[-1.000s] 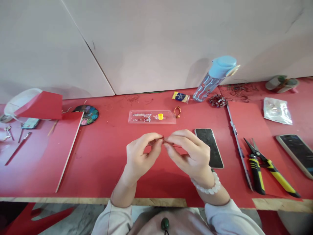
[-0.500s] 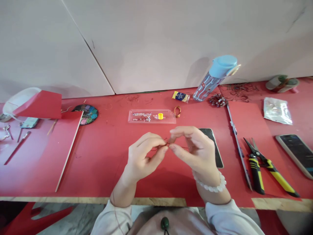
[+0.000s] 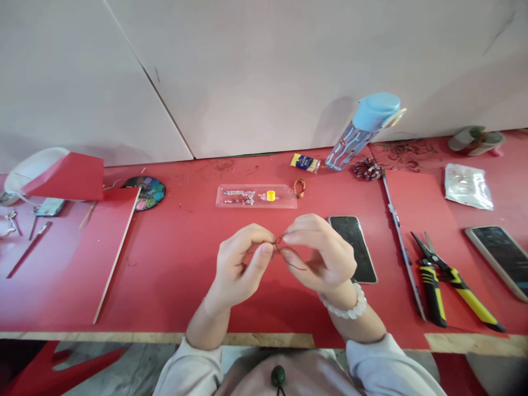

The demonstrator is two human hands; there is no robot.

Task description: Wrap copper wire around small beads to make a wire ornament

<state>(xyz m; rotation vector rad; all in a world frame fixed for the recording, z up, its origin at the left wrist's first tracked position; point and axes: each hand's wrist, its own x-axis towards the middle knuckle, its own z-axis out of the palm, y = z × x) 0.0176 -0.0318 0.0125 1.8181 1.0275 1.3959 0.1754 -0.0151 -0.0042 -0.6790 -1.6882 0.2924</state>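
A thin dark red cord (image 3: 277, 243) runs between my two hands, its small loop showing at the fingertips. My left hand (image 3: 243, 264) pinches the cord between thumb and forefinger. Close by, my right hand (image 3: 319, 250) also has thumb and forefinger on it, and a loose cord end trails across the right palm. A white bead bracelet circles my right wrist. Just beyond the hands lies a clear plastic tray (image 3: 289, 203) with small beads and a yellow cap (image 3: 270, 196) in it. A braided gold-brown ring (image 3: 299, 188) rests against the tray's right end.
A phone (image 3: 358, 250) lies beside my right hand. Farther right are yellow-black shears (image 3: 443, 275), another phone (image 3: 501, 256) and a silver packet (image 3: 468, 187). A blue bottle (image 3: 363, 132) stands by the wall. At left, a red board (image 3: 107, 247) and a round paint palette (image 3: 152, 192) lie on the table.
My right hand has shifted slightly left and down, uncovering more of the phone. The left fingertips moved a little left. A cord loop and a loose end show more clearly.
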